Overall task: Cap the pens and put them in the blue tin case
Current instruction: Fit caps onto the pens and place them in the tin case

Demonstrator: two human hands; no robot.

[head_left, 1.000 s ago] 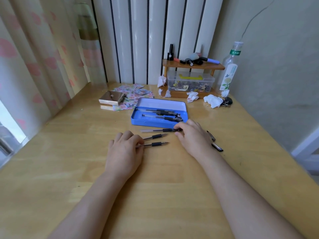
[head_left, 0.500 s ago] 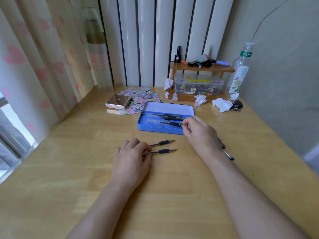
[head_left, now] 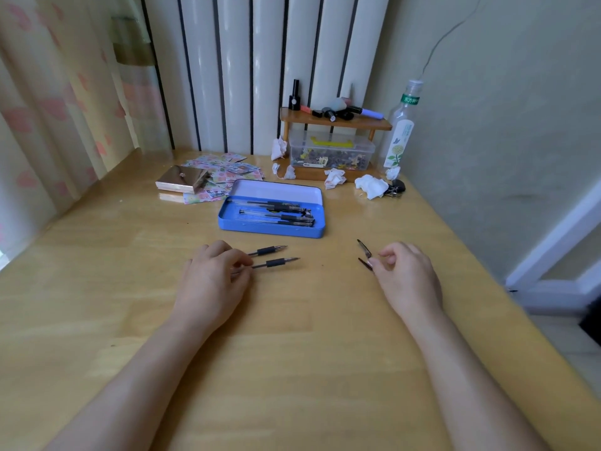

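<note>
A pale wooden bench (head_left: 292, 369) ran back to a ribbed white wall panel, with a flowered curtain on the left. On it lay the blue tin case (head_left: 271, 227), lid open, with several capped pens (head_left: 279, 213) lying lengthwise inside. Just in front of the case, two uncapped pens (head_left: 274, 257) lay side by side on the bench, tips pointing right. The left hand (head_left: 213, 281) rested over their rear ends, fingers curled and touching the nearer pen's barrel; whether it actually gripped the pen could not be told. Off to the right, two black caps (head_left: 365, 255) lay on the bench, apart from the pens. The right hand (head_left: 406, 275) sat beside them, loosely curled, its thumb and forefinger slightly parted, the fingertip touching the nearer cap without closing on it. Behind the case were a small metallic box (head_left: 182, 183) on scattered patterned papers, crumpled tissues (head_left: 370, 186), a wooden shelf (head_left: 335, 122) over a clear plastic tub, and a clear bottle (head_left: 401, 131) near the right wall.
</note>
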